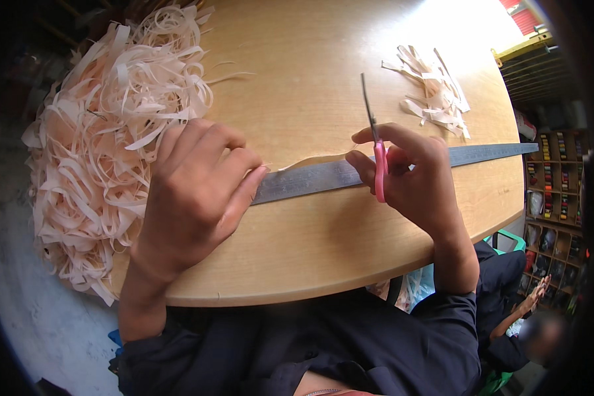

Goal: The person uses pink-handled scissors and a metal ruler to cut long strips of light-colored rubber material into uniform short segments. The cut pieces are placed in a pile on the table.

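A long metal ruler [310,181] lies across the wooden table in front of me. Along its far edge runs a narrow pale strip [317,159], slightly bowed up in the middle. My left hand [201,188] is closed at the strip's left end, thumb and fingertips pinched together over the ruler. In my right hand [412,175] is a pair of scissors [380,173] with pink handles, its blades pointing away from me and looking closed. The thumb and forefinger of that hand are near the strip's right end; whether they touch it I cannot tell.
A big tangled heap of pale peach strips [119,132] covers the table's left side and hangs over its edge. A smaller bunch of cut strips [439,92] lies at the far right. Beyond the right edge sit another person [508,297] and a compartment shelf [554,178].
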### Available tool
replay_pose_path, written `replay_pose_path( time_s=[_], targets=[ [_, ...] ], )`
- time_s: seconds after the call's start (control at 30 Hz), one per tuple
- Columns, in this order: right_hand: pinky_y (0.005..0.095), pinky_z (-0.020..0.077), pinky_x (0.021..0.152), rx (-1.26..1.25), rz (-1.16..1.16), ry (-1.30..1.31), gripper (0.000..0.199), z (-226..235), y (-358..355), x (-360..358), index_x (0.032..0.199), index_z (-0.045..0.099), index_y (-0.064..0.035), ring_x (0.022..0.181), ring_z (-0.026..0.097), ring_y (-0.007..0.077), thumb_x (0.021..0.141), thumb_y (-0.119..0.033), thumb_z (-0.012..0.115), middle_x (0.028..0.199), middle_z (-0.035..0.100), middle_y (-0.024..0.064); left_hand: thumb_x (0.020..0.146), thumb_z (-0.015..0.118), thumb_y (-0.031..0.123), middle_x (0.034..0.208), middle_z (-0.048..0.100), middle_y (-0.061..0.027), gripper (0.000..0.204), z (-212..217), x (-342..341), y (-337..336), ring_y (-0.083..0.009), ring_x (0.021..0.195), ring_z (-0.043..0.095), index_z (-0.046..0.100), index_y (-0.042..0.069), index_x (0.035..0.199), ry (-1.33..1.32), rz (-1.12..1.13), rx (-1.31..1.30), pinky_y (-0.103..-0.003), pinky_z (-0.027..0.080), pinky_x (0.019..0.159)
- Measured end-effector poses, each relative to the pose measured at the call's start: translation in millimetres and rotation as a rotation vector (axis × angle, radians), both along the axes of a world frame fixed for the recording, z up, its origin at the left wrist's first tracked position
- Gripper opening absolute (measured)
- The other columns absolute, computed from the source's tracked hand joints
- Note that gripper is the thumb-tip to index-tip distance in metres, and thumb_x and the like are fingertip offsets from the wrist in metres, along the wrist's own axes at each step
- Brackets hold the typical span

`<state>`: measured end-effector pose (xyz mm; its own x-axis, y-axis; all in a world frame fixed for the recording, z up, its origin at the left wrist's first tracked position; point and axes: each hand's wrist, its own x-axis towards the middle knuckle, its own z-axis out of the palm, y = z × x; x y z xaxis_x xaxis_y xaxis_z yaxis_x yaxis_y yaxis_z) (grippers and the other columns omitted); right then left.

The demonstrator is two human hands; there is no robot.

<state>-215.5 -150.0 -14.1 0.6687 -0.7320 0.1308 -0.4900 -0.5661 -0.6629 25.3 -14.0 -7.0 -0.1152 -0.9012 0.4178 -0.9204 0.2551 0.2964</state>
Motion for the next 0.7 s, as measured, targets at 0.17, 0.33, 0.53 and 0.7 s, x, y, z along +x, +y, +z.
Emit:
replay_pose_path(
  time_s=[0.17, 0.33, 0.53, 0.7],
  targets=[
    [0.0274, 0.0457, 0.05, -0.093, 0.049, 0.124, 0.013, -10, -7, -2, 0.095, 0.075, -0.0014, 0.05, 0.06, 0.0085, 0.089, -0.009, 0.083, 0.057, 0.064, 0.0095, 0.081, 0.08, -0.001, 0.106, 0.07, -0.0124, 0.019, -2, 1, -2, -0.0343, 0.102, 0.064, 0.07, 0.002, 0.098, 0.035, -0.033, 0.02, -0.045, 0.05, 0.09],
    [0.0262, 0.0498, 0.053, -0.042, 0.043, 0.05, 0.011, -13, -16, -5, 0.093, 0.074, -0.002, 0.056, 0.064, 0.0086, 0.092, -0.01, 0.081, 0.064, 0.069, 0.0068, 0.083, 0.079, -0.001, 0.113, 0.072, -0.0131, 0.019, -1, -1, -3, -0.036, 0.106, 0.065, 0.07, 0.002, 0.099, 0.056, -0.004, 0.007, -0.046, 0.05, 0.093],
    [0.0205, 0.0434, 0.05, 0.013, -0.455, -0.115, 0.031, 14, -75, -49, 0.111, 0.078, 0.0018, 0.056, 0.063, 0.0065, 0.097, -0.026, 0.079, 0.072, 0.076, 0.0094, 0.085, 0.077, 0.0, 0.102, 0.07, -0.0102, 0.016, -1, -1, -3, -0.0311, 0.098, 0.065, 0.069, 0.003, 0.098, 0.058, -0.018, -0.02, -0.043, 0.047, 0.089],
    [0.0199, 0.037, 0.05, -0.164, -0.76, -0.151, 0.039, 22, -105, -69, 0.119, 0.076, 0.0001, 0.054, 0.057, 0.003, 0.094, -0.029, 0.083, 0.072, 0.076, 0.0082, 0.086, 0.075, 0.0, 0.09, 0.067, -0.009, 0.015, -4, -4, -2, -0.0295, 0.091, 0.064, 0.069, 0.004, 0.099, 0.085, -0.042, 0.009, -0.041, 0.046, 0.086]
  ],
)
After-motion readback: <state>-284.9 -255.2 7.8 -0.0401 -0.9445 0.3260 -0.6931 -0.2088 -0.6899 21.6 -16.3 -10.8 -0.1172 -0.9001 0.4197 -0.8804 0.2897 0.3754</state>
